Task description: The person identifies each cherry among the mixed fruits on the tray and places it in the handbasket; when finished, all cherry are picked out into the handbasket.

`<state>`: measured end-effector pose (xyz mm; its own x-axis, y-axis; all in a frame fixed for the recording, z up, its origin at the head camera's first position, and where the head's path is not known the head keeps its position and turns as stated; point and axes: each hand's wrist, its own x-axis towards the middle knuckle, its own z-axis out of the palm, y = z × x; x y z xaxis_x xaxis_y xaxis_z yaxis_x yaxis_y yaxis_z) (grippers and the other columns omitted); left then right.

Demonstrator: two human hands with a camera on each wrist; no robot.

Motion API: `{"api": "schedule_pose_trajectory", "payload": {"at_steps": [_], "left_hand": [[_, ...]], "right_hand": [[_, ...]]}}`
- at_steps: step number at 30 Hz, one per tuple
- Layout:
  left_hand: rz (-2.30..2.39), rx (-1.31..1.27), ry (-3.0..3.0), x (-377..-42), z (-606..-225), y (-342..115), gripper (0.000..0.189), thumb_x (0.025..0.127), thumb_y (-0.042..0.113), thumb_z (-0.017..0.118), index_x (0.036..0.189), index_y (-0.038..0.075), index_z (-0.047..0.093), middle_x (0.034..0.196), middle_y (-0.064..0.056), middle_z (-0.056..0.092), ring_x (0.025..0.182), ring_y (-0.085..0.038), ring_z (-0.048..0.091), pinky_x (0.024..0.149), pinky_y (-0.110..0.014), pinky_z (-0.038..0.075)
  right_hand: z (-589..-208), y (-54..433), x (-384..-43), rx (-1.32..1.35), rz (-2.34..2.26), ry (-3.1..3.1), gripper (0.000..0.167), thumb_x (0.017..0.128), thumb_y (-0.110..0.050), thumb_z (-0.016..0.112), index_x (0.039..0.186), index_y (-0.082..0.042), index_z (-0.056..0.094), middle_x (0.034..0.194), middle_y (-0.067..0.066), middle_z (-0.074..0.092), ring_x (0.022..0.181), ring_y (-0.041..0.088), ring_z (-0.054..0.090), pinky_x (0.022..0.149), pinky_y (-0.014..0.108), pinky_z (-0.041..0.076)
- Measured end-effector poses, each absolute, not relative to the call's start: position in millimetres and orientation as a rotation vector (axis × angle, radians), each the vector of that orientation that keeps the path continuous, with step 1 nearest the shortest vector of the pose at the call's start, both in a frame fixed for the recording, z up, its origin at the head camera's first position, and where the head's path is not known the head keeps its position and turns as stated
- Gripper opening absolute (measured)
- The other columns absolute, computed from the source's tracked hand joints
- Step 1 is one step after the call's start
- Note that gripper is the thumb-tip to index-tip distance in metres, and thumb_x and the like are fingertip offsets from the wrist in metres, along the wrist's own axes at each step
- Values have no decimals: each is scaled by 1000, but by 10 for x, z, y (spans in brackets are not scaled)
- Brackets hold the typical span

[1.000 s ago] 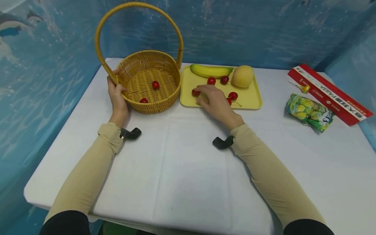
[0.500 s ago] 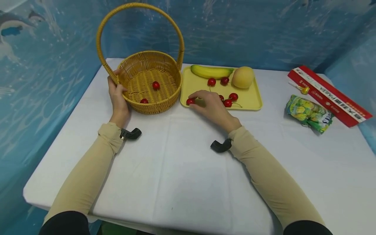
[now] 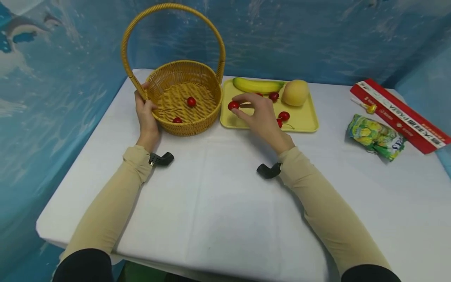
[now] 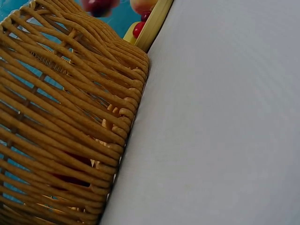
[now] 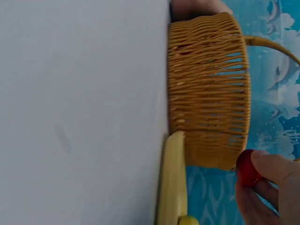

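My left hand [image 3: 146, 117] grips the left side of a yellow wicker basket [image 3: 186, 128] at the foot of its tall hoop handle, thumb over the rim. Two red cherries [image 3: 191, 102] lie on the basket's floor. Between thumb and fingers my right hand [image 3: 263, 117] pinches another cherry [image 3: 233, 105], raised over the left part of a yellow tray [image 3: 304, 124]. The right wrist view shows that pinched cherry [image 5: 247, 168] close by the basket's rim. On the tray lie a banana [image 3: 257, 85], a round pale yellow fruit [image 3: 295, 93] and several cherries [image 3: 283, 116], partly hidden behind the right hand.
Right of the tray lie a green snack bag [image 3: 375, 136], a small gold-wrapped lollipop [image 3: 370, 108] and a long red box [image 3: 401, 115]. A white cloth covers the table [image 3: 225, 203]. Blue sea-print curtains [image 3: 317, 39] hang behind it.
My right hand, first reaching over the tray, has taken a cherry at the tray's front left and lifted it. The left hand stays on the basket.
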<state>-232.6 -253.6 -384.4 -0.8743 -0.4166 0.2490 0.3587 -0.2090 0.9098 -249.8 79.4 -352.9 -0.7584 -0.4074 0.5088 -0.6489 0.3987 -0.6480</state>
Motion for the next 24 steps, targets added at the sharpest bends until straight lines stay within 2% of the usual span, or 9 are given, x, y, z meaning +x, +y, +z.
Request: {"api": "schedule_pose_trajectory", "payload": {"at_steps": [7, 12, 17, 24], "left_hand": [[-2108, 90, -1574, -2333, -3862, -2529, 65, 84, -2, 33, 145, 13, 46, 161, -2, 40, 143, -26, 40, 116, -37, 30], [-2104, 65, -1593, -2368, -3883, -2500, 66, 84, -2, 33, 147, 11, 44, 162, -3, 40, 142, -27, 40, 115, -35, 32], [-2089, 60, -1619, -2368, -3888, -2489, 65, 84, -1, 33, 147, 11, 44, 163, -3, 39, 142, -27, 40, 114, -35, 32], [-2060, 72, -1649, -2324, -3848, -2551, 64, 85, 1, 34, 147, 11, 44, 162, -4, 40, 139, -27, 40, 112, -36, 32]], "right_hand": [[-3242, 497, -2559, 973, 1321, -2335, 32, 95, -17, 79, 124, -5, 75, 119, 9, 77, 109, 21, 72, 97, 40, 59], [-3191, 365, -2542, 1006, 1266, -2402, 35, 97, -18, 77, 129, -6, 73, 123, 10, 75, 111, 24, 70, 101, 40, 56], [-3252, 462, -2498, 923, 1195, -2447, 37, 98, -20, 76, 132, -7, 71, 127, 11, 74, 117, 27, 68, 105, 41, 53], [-3387, 783, -2495, 766, 1208, -2438, 31, 98, -13, 74, 127, -4, 73, 123, 14, 75, 113, 31, 71, 102, 46, 55]]}}
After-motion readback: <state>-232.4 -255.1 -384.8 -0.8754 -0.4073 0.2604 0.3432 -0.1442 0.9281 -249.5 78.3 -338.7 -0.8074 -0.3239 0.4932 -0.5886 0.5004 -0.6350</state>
